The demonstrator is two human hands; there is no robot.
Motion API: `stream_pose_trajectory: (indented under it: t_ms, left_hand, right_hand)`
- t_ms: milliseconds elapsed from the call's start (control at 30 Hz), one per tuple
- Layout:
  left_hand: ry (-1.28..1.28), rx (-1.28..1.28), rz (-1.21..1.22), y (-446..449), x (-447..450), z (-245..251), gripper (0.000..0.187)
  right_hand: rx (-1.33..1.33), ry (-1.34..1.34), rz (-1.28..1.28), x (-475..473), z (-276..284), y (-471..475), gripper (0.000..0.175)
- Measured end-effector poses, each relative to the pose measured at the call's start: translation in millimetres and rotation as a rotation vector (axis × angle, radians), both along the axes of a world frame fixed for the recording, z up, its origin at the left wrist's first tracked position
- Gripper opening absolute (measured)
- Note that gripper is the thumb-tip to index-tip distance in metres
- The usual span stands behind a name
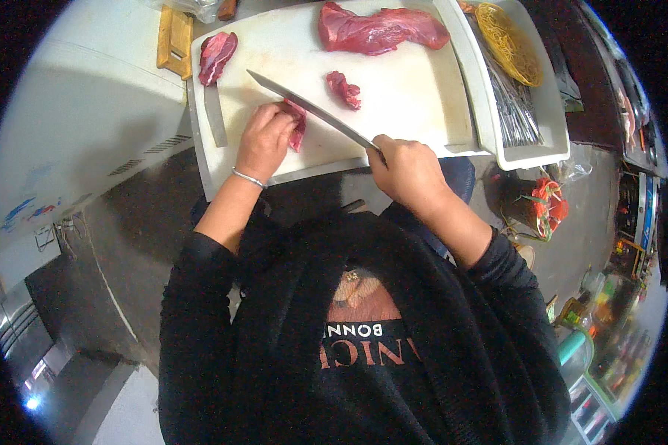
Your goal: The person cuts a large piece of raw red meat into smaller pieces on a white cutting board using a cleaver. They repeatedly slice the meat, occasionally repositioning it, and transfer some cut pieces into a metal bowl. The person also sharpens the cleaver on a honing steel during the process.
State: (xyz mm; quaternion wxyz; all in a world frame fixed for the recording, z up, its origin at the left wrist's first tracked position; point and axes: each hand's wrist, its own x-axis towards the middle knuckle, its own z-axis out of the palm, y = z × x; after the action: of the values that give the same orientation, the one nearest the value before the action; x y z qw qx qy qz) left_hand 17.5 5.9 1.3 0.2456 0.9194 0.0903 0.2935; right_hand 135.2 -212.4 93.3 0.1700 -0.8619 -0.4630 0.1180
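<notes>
My right hand [409, 167] grips the handle of a long-bladed knife [317, 111]. Its blade slants up and left across the white cutting board [412, 105], passing over the top end of a small strip of red raw meat [297, 133]. Bent fingers of my left hand [267, 136] press on that strip from the left side. Just right of the blade lies a small cut piece of meat [344, 90]. A large slab of raw meat [381, 30] rests along the board's far edge, and a chunk with pale fat [218, 58] sits at the far left corner.
A flat grey metal strip [215, 117] lies on the board's left side. To the right, a white plastic tray [559, 133] holds metal skewers [515, 111] and a bundle of yellow rubber bands [509, 44]. A wooden stand [173, 41] adjoins the board's far left. A red-bag-lined bin [550, 203] stands on the floor.
</notes>
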Motion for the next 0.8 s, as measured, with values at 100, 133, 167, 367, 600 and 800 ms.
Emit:
stream_pose_trajectory:
  t_ms: [100, 133, 167, 367, 600, 800]
  left_hand:
    - [0.030, -0.029, -0.005, -5.8, -3.4, -6.7, 0.014]
    - [0.030, -0.031, 0.020, -6.2, -3.2, -8.4, 0.014]
    - [0.025, -0.018, 0.008, -6.6, -3.2, -9.6, 0.014]
    - [0.059, -0.052, -0.001, -5.0, -0.6, -8.1, 0.016]
    - [0.046, -0.064, 0.029, -9.4, 1.7, -6.5, 0.018]
    - [0.004, -0.136, 0.057, -12.4, -2.7, -4.1, 0.017]
  right_hand:
    - [-0.032, -0.013, 0.036, -1.4, -1.1, -2.5, 0.019]
    - [-0.039, -0.013, 0.047, -1.2, -1.0, -4.3, 0.018]
    - [-0.025, -0.016, 0.067, -1.0, -0.9, -5.6, 0.018]
    - [-0.216, 0.010, 0.132, 2.9, -5.1, 34.9, 0.013]
    - [-0.113, 0.069, 0.223, 8.8, -16.7, 115.0, 0.021]
    - [-0.236, 0.062, 0.106, 29.4, -9.1, 25.2, 0.023]
